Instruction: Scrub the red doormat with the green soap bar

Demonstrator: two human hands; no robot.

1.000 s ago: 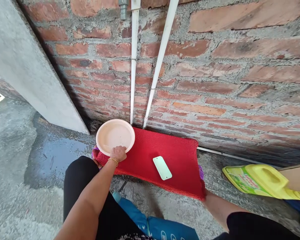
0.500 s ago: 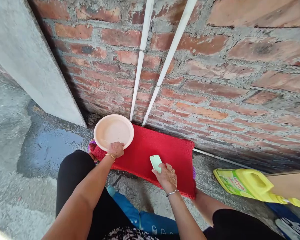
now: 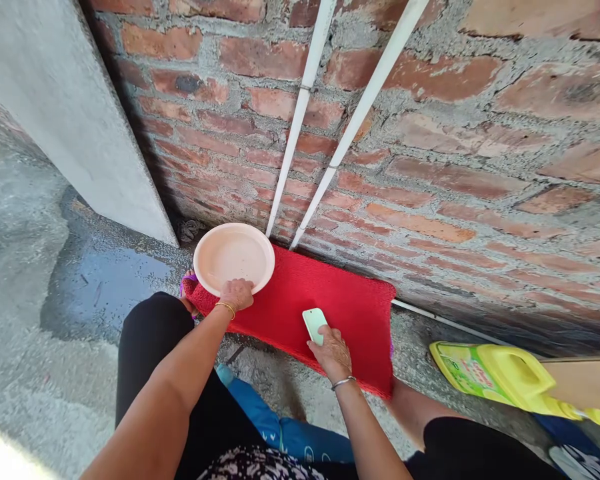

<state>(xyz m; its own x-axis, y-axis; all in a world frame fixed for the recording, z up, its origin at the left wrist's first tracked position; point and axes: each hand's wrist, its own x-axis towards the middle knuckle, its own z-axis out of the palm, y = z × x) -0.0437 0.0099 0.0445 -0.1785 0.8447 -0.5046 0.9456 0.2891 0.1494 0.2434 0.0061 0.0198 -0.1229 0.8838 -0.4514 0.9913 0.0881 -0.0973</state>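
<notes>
My left hand (image 3: pixel 237 295) is closed over the near rim of a pale pink plastic basin (image 3: pixel 233 253), fingers inside it and thumb side hidden. The basin rests at the left end of a red cloth (image 3: pixel 355 300) spread flat over a low, long support that it hides. In my right hand (image 3: pixel 334 355) is a pale green scrub brush (image 3: pixel 313 323) with a small hole at its far end. I grip its near end, and it lies against the middle of the cloth, so its underside is hidden.
A brick wall (image 3: pixel 260 57) with two white pipes (image 3: pixel 300 120) rises behind. At left, a concrete slab (image 3: pixel 95 127) stands beside a wet floor patch (image 3: pixel 105 280). A yellow jug (image 3: pixel 495 373) lies at right. Blue fabric (image 3: pixel 265 413) is on the floor below.
The view has shifted slightly. My right hand and the brush have moved a little to the left over the cloth. My left hand keeps its hold on the basin.
</notes>
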